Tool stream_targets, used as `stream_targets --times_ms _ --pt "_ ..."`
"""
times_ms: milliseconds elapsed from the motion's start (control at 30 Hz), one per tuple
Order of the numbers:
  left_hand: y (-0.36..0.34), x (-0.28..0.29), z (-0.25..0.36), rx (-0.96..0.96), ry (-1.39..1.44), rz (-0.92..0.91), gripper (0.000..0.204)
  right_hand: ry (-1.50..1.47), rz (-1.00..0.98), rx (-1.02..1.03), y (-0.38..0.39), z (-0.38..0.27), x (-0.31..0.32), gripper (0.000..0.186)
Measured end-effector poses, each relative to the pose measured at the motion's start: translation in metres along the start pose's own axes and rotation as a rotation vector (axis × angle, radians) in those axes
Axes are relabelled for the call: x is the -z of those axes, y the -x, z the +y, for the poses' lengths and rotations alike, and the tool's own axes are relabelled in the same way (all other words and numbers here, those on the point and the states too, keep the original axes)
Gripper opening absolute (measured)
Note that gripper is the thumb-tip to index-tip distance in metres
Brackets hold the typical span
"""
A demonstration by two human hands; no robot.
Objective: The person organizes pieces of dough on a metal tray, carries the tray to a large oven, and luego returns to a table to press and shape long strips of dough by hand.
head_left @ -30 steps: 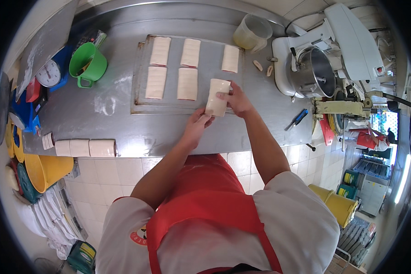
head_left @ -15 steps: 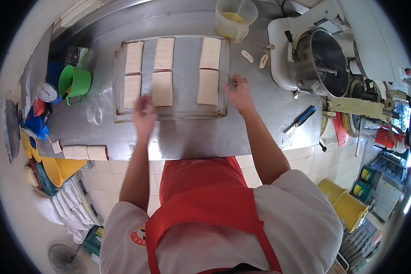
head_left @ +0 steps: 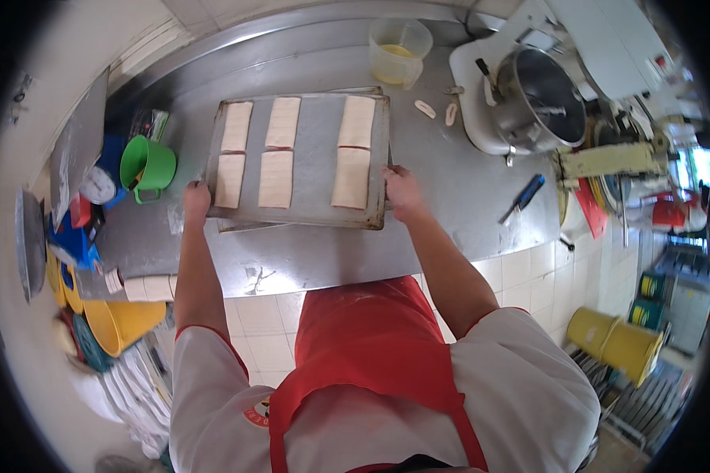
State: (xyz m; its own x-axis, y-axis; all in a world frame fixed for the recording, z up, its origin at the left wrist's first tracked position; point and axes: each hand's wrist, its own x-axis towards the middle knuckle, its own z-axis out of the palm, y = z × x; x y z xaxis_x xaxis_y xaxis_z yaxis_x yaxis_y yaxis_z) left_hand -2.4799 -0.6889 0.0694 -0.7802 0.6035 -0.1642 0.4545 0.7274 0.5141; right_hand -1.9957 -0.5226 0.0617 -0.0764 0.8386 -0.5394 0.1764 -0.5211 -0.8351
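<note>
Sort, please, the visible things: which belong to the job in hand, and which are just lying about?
In the job:
rectangular grey metal tray, held at opposite sides by the left hand and right hand
six flat pale dough rectangles on it

Apparently just lying about:
green plastic cup
blue-handled metal tool
two small pale dough pieces

we are counting six dough rectangles (head_left: 276, 180), two stacked trays (head_left: 316, 162), and two small dough scraps (head_left: 424, 109); we are also counting one green jug (head_left: 161, 165), one translucent jug (head_left: 399, 59), one stand mixer (head_left: 519, 116) and one blue-handled tool (head_left: 524, 199).
</note>
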Motion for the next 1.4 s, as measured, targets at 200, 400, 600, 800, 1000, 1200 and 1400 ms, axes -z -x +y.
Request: stream_targets --times_ms 200,400,600,800,1000,1200,1400 --pt "0.044 0.007 0.001 0.007 0.281 -0.061 0.051 0.065 0.399 0.149 0.058 0.057 -0.010 0.037" --pt "0.183 -0.057 0.025 0.118 0.573 -0.408 0.053 0.234 0.451 0.137 0.090 0.089 0.158 0.047" --pt "0.319 -0.128 0.065 0.117 0.600 -0.403 0.040 0.573 0.603 0.183 0.099 0.082 0.267 0.051" --pt "0.353 -0.118 0.097 -0.003 0.683 -0.466 0.046 0.629 0.515 0.326 0.083 0.087 0.304 0.052" --pt "0.318 -0.092 0.086 0.066 0.579 -0.307 0.047 0.878 0.549 0.509 0.093 0.069 0.281 0.044" --pt "0.271 -0.049 0.051 0.062 0.521 0.079 0.047 0.636 0.244 0.718 0.087 0.025 0.204 0.037" --pt "0.313 0.023 0.001 0.151 0.553 0.200 0.047 0.696 -0.045 0.914 0.058 -0.029 0.082 0.033"
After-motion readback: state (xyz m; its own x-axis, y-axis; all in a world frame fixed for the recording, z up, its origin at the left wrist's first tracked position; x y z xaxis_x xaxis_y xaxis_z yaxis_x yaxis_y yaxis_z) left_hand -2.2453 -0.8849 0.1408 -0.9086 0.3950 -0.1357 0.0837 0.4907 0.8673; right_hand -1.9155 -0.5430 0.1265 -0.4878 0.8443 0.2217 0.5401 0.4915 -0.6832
